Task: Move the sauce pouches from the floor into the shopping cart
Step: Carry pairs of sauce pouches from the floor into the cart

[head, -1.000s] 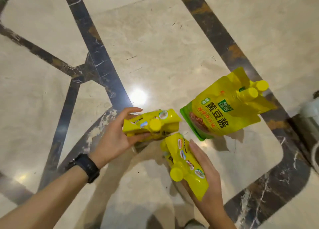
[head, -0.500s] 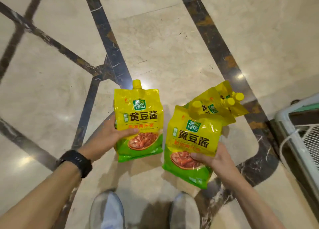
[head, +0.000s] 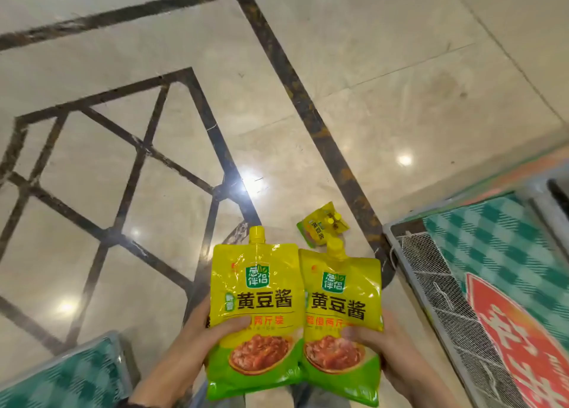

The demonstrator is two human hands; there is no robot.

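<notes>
Sauce pouch (head: 255,300) pinched upright by the left hand (head: 187,355), second pouch (head: 341,309) by the right hand (head: 397,358), grips closed.

Bright, even overhead light fills the scene. The polished beige marble floor (head: 369,69) throws back round white glare spots (head: 405,160). The two glossy yellow plastic sauce pouches (head: 252,300) in front carry a soft sheen and read sharply; the small yellow pouch pile (head: 321,226) beyond is blurred. Wide-angle distortion bows the dark inlay lines (head: 277,53) toward the edges.
</notes>
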